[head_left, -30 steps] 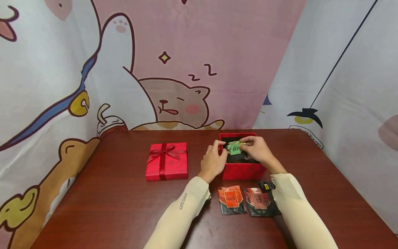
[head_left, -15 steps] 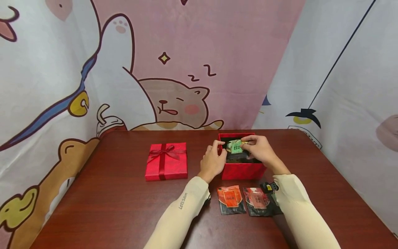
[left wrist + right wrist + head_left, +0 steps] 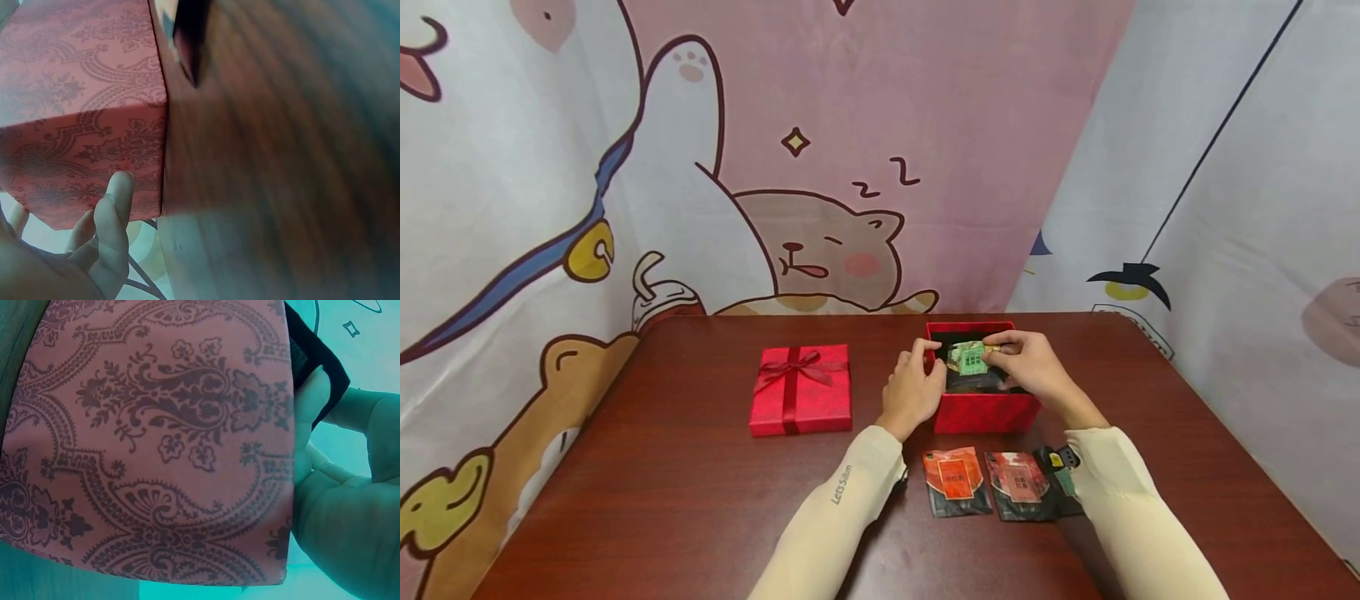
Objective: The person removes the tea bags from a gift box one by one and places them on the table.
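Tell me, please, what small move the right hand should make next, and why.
I'd probably lift the flat green-labelled packet out of the open patterned red box: the right hand pinches its edge, the left hand is at the box's left wall, and an orange-and-black packet lies on the brown table.

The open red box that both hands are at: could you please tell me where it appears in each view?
Head: the red box is right of centre, just below the middle.
Left wrist: the red box fills the upper left, above the left hand.
Right wrist: the red box fills most of the picture, left of the right hand.
Shared landmark: the brown table, right in the left wrist view, at the right wrist view's left edge.
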`<state>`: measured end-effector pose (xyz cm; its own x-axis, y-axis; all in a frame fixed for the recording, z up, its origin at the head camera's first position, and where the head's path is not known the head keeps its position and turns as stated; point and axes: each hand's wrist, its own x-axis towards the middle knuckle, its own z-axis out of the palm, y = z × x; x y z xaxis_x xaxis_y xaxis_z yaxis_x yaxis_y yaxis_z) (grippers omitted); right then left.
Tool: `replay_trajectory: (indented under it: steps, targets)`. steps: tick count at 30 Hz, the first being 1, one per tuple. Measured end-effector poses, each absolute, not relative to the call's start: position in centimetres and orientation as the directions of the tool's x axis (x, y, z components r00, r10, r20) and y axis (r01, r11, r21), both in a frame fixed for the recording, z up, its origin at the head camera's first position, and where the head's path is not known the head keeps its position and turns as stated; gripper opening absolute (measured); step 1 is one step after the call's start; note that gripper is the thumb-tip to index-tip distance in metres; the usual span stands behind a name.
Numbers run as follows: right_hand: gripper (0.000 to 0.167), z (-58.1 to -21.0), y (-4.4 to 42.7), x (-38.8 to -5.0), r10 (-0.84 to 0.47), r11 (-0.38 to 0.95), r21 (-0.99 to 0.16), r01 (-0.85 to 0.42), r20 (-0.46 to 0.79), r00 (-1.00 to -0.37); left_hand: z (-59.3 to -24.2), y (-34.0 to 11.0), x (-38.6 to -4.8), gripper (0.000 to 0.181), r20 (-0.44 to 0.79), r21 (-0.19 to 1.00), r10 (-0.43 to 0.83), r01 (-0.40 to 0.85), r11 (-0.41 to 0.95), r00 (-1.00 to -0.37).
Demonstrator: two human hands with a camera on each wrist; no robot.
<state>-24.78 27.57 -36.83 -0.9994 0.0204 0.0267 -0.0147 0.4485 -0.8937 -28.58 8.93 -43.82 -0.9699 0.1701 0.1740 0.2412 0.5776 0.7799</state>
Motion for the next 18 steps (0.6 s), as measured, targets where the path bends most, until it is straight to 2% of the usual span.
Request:
replay_trajectory:
  steps: [18]
  targets:
    - [0.036, -36.9, 27.5, -23.5, 0.011, 0.453, -0.891, -0.022, 0.031, -0.999, -43.9, 8.9, -28.4, 0.038, 0.178, 0.79, 0.181, 0.25, 0.56, -0.967]
